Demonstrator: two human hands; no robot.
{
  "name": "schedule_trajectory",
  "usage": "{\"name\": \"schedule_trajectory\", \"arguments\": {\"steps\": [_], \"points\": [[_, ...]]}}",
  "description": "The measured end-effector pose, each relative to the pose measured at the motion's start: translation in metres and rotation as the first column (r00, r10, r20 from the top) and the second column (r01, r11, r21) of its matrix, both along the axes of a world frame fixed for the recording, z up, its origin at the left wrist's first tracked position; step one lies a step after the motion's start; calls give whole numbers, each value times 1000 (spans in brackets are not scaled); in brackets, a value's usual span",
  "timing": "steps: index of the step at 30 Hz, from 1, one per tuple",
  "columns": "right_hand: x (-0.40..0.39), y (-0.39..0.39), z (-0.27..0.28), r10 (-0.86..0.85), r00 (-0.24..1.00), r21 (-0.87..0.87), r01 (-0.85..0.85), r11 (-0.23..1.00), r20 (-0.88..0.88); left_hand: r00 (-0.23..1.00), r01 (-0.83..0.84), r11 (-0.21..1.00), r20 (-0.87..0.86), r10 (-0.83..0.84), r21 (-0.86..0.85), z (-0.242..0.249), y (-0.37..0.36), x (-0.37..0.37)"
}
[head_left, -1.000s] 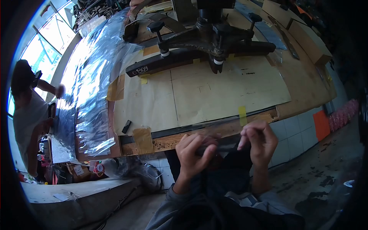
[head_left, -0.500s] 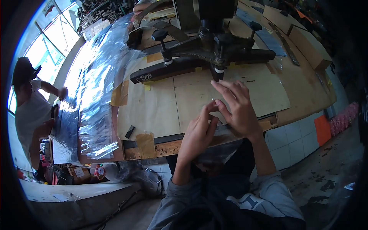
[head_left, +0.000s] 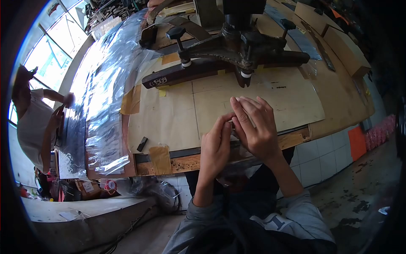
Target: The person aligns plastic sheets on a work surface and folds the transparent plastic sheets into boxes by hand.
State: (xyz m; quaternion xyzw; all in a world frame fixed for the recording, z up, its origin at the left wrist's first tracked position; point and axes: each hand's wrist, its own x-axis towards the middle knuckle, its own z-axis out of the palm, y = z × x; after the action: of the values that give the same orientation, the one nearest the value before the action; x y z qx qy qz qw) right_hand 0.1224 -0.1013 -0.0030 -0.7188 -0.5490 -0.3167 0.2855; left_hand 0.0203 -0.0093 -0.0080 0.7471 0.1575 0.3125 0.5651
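Over the front edge of the worktable, my left hand [head_left: 215, 148] and my right hand [head_left: 257, 129] meet at the fingertips. The left fingers are bent inward, thumb beside the index finger. Above them curl the right fingers, with the right thumb close to the left fingertips. Whatever is pinched there is hidden or too small to name. Beneath my hands lies a cream paper sheet [head_left: 169, 114] with dark lines on it. Beyond them stands a black metal machine head [head_left: 243, 48] with knobbed screws and a dark bar [head_left: 190, 73] with white lettering.
A small black block [head_left: 142, 144] lies on the sheet's left corner. Brown tape [head_left: 160, 161] covers part of the wooden edge. Shiny clear plastic [head_left: 108, 106] spreads to the left, where another person [head_left: 38, 122] stands. Cardboard pieces [head_left: 347, 51] are at the right.
My hands have come closer together and slightly lower, the right fingers now curling over the left fingertips. The person at the left has shifted their arms.
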Motion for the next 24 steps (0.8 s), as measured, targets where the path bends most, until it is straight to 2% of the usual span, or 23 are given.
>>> {"name": "schedule_trajectory", "arguments": {"steps": [7,10,13,14,16,19,22,24], "points": [[-4,-4,3,-8,998,-45,10,999,58,998,-53,998,-26,53,-19,2,0,-1],[-5,-3,3,17,996,-12,-16,1000,90,996,-70,998,-52,69,-6,2,0,-2],[-7,1,5,54,993,93,-44,995,-105,996,-82,996,-13,83,34,6,-3,0],[-6,-1,7,61,989,59,-53,997,-138,996,-86,995,12,86,51,7,-3,1],[-3,-4,9,71,976,-7,-74,997,-204,993,-98,991,-58,104,96,8,-3,0],[-2,-4,2,136,985,104,-125,987,-107,990,-108,989,-79,116,103,6,-3,0],[-4,-4,1,66,997,110,-69,992,31,992,-110,990,-56,116,89,7,-3,-1],[-6,-4,1,37,999,85,-41,996,40,992,-113,990,-47,117,87,8,-4,-1]]}}
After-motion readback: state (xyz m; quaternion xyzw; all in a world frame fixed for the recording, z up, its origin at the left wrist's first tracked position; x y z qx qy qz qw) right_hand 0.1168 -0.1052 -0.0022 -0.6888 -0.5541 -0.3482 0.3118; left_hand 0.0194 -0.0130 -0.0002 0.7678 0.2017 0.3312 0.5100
